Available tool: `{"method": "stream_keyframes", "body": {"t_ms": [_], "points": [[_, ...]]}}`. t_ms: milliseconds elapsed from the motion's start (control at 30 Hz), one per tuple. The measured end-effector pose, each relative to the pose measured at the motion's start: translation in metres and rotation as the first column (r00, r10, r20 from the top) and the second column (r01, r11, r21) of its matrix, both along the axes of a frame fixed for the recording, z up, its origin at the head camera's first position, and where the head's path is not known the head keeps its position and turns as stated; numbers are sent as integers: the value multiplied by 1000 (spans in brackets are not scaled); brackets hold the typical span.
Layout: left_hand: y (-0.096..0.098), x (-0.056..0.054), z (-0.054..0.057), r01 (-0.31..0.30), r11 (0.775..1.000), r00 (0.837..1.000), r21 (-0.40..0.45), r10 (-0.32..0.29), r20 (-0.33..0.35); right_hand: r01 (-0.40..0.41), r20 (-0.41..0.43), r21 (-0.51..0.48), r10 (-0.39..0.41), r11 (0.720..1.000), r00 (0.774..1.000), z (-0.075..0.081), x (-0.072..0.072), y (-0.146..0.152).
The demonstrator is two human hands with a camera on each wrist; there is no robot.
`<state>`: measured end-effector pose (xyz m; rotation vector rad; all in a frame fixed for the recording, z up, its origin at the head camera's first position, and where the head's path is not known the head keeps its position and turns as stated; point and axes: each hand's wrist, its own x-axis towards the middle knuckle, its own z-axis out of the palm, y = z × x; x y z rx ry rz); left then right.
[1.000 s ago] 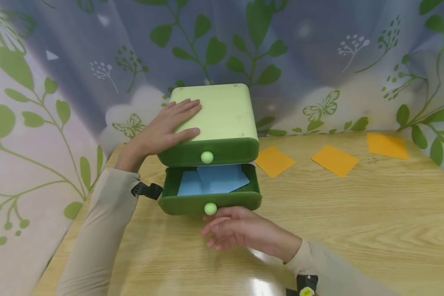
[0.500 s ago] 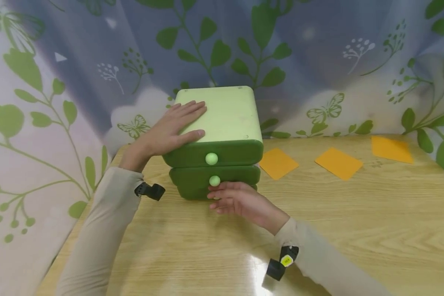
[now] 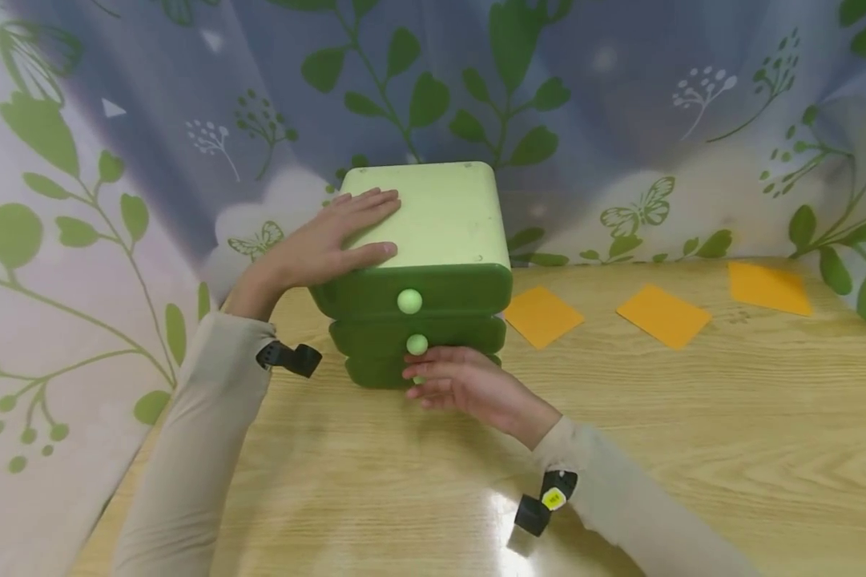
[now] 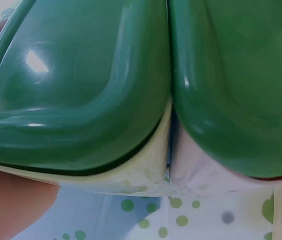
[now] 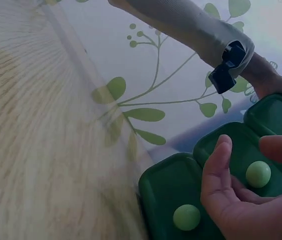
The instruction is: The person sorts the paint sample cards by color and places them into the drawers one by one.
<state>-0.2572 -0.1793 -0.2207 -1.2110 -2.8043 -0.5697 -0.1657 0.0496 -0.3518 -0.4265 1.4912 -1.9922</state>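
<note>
Drawer cabinet (image 3: 443,216) stands with its middle knob (image 3: 417,344) just beside the right hand (image 3: 479,389), thumb and fingers parted; the left hand (image 3: 324,244) rests flat on top.

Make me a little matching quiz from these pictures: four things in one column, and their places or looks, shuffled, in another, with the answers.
Things
1. left hand
2. right hand
3. orange cards
4. drawer knobs

Places or looks
A. lying on the table
B. round and pale green
C. in front of the dark green drawer fronts, hiding part of them
D. resting on the light green top of the drawer box

Pairs: 1-D, 2-C, 3-A, 4-B
</note>
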Motion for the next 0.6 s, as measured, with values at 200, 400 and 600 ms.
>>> {"method": "stream_keyframes", "body": {"t_ms": [200, 400, 600], "points": [[-1, 1, 0, -3, 1000, 1000, 13, 2, 12, 35, -13, 241, -32, 970, 999, -27, 4, -2], [-2, 2, -2, -2, 1000, 1000, 19, 1, 9, 39, 268, 129, -72, 991, 961, -42, -1, -8], [0, 1, -1, 6, 1000, 1000, 22, -6, 10, 112, 401, 44, -121, 993, 908, -42, -6, -19]]}}
